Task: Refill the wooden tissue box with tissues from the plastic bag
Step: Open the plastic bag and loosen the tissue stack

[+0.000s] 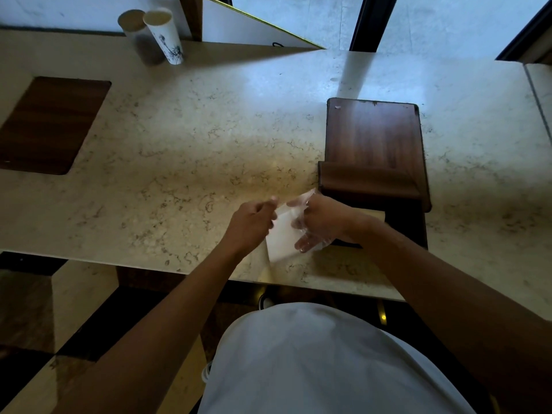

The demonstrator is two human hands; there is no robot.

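Observation:
A white stack of tissues [280, 237] in a clear plastic bag [301, 201] stands near the front edge of the marble counter. My left hand [251, 225] pinches the bag's top left edge. My right hand [319, 222] grips the bag's right side, its fingers seen through the plastic against the tissues. Just right of my hands sits the dark wooden tissue box [406, 225], partly hidden by my right wrist. Its wooden lid [373, 144] lies slid back away from me, over the far part of the box.
The marble counter [194, 162] has a dark wooden inset panel [50, 124] at the far left. A white paper cup [164, 34] stands at the back beside a mirror or glass wall. The counter's front edge runs just below my hands.

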